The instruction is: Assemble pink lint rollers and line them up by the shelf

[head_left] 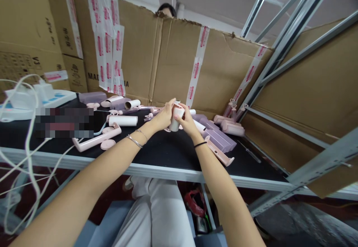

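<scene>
Over the middle of the black table, both hands hold a white roll (175, 124) with a pale pink end piece. My left hand (165, 116) grips it from the left and the top, its fingers curled. From the right, my right hand (188, 122) closes on it with the thumb against its near side. The fingers partly hide the roll. Close to my right wrist lie translucent purple sleeves (219, 139) and an elongated pink shell part (220, 154). Left of my left hand, another white roll (123, 120) rests near a pink L-shaped handle (96, 139) and a pink disc (107, 144).
A cardboard wall (134, 46) stands behind the table (162, 161). White cables and a power strip (60, 97) occupy the left, beside a blurred-out device (65, 123). Pink pieces (232, 127) and a thin metal tool (250, 152) lie right. Metal shelf posts (321, 161) bound the right; a person's head (167, 9) shows behind.
</scene>
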A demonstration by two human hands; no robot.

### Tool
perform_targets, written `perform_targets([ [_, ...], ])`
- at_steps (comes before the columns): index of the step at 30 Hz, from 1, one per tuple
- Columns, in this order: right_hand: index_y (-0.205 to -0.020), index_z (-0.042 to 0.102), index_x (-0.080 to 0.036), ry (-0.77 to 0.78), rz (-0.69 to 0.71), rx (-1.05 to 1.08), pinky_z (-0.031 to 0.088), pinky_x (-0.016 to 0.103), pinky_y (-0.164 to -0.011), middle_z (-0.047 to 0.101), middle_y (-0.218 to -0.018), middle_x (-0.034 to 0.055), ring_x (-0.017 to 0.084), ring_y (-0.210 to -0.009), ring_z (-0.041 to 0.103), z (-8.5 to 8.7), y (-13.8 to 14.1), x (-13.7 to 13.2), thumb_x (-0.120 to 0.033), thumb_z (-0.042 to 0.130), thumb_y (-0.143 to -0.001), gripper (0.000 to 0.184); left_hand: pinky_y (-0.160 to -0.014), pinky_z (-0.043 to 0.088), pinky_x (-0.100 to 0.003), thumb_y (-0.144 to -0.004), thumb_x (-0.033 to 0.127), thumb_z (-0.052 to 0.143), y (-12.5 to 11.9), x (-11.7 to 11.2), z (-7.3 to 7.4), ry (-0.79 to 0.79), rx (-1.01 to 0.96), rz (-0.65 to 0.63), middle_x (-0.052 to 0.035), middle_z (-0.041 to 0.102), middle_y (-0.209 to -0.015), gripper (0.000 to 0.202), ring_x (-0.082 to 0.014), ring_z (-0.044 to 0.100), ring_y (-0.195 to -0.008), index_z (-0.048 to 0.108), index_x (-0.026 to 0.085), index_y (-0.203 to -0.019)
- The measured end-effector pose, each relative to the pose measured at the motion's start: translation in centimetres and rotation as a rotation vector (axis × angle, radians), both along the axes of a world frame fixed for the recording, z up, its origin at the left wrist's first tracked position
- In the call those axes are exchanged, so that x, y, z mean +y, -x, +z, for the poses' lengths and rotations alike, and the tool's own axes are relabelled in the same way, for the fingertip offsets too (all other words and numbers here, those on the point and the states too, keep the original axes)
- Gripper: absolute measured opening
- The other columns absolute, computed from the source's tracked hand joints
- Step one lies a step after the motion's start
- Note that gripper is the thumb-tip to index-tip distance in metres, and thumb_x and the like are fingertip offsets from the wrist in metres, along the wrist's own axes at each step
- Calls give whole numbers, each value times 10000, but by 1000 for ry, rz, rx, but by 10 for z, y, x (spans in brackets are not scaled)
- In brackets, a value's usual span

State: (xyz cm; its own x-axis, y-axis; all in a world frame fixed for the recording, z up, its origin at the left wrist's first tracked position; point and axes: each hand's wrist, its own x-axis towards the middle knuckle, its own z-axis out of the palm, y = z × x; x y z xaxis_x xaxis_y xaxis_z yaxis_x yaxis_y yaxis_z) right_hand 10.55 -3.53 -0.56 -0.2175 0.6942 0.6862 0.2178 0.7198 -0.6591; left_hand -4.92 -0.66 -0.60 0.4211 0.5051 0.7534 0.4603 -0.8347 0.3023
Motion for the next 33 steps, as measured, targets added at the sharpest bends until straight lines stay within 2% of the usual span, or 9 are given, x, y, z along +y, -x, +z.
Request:
perform_targets([
  [6,-1278,377,-216,-16,25,17,370,398,-1010,468,-1306,104,227,-1164,483,2,0,0,-476,619,-751,636,-918,403,-532,-709,54,506,5,-9,3,-82,102,-5,-222,405,-1243,791,-322,504,-1130,134,126,-1404],
  [12,-1273,392,-230,-67,-56,99,394,391,-984,480,-1294,90,215,-1159,479,8,-2,-5,-488,563,-790,573,-1060,258,-527,-631,42,549,0,-17,8,0,-13,-155,-239,279,-1398,883,-341,267,-1333,142,109,-1412],
  [13,-1269,391,-232,-77,-90,134,407,384,-966,486,-1280,89,210,-1140,491,10,-3,-5,-493,546,-799,560,-1069,255,-511,-627,57,571,-2,-20,10,70,-77,-178,-226,286,-1406,890,-333,270,-1335,154,117,-1411],
  [15,-1264,380,-237,-105,-176,219,435,366,-923,490,-1256,85,199,-1092,516,14,-4,-6,-504,506,-814,538,-1011,357,-476,-649,126,620,-7,-27,14,307,-200,-220,-201,404,-1338,837,-312,425,-1237,223,132,-1386],
  [17,-1251,375,-239,-153,-288,300,444,350,-899,482,-1245,81,189,-1069,524,17,-5,-6,-507,470,-826,512,-815,501,-413,-698,249,636,-12,-35,17,642,-253,-278,-153,573,-1129,641,-257,614,-955,381,144,-1277],
  [19,-1227,388,-232,-210,-396,345,430,343,-913,480,-1236,78,185,-1082,515,18,-5,-7,-494,453,-833,478,-617,527,-325,-739,311,604,-16,-41,19,963,-264,-365,-96,643,-904,389,-194,646,-710,512,144,-1078],
  [22,-1200,408,-210,-248,-506,360,407,348,-941,499,-1208,86,188,-1101,508,18,-2,-11,-465,446,-839,443,-569,513,-258,-764,176,543,-23,-47,19,1231,-384,-513,-63,655,-769,120,-169,658,-683,545,131,-875],
  [28,-1219,390,-194,-282,-671,370,414,364,-930,511,-1209,104,198,-1093,526,22,6,-21,-427,435,-846,442,-699,519,-252,-748,-26,467,-40,-51,12,1207,-695,-608,-10,606,-673,147,-85,618,-613,541,97,-782],
  [33,-1227,379,-201,-307,-670,357,405,364,-945,488,-1252,109,204,-1136,506,27,7,-24,-434,423,-843,451,-609,483,-223,-760,-1,486,-46,-46,6,1111,-722,-649,17,553,-627,113,-79,584,-555,506,108,-780],
])
